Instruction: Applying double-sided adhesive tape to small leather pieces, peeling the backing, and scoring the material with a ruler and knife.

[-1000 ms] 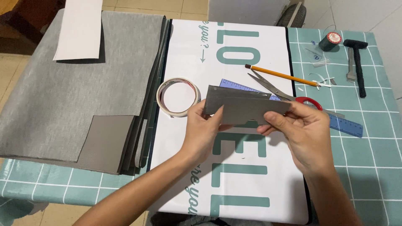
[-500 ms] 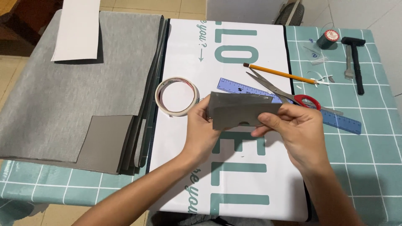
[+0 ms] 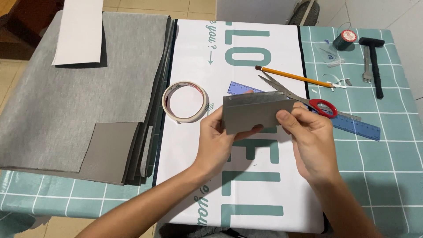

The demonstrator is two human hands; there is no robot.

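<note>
A folded grey-brown piece of leather-like sheet (image 3: 255,112) is held up above a white banner mat (image 3: 260,185) with large teal letters. My left hand (image 3: 216,143) grips its lower left edge from behind, thumb on the front. My right hand (image 3: 310,141) pinches its right edge, thumb pressed on the front face. Both hands hover over the middle of the mat. Right behind the piece lie a blue ruler (image 3: 357,127) and red-handled scissors (image 3: 308,101).
A roll of tape (image 3: 185,101) lies left of the hands. A pencil (image 3: 293,76) lies behind the scissors. Grey fabric (image 3: 66,105) with a leather rectangle (image 3: 110,152) and white sheet (image 3: 79,31) fills the left. A thread spool (image 3: 344,39) and black hammer (image 3: 374,66) sit far right.
The folded piece has stayed between both hands and been turned slightly more level. My right thumb has slid onto its front face. The view has shifted a little.
</note>
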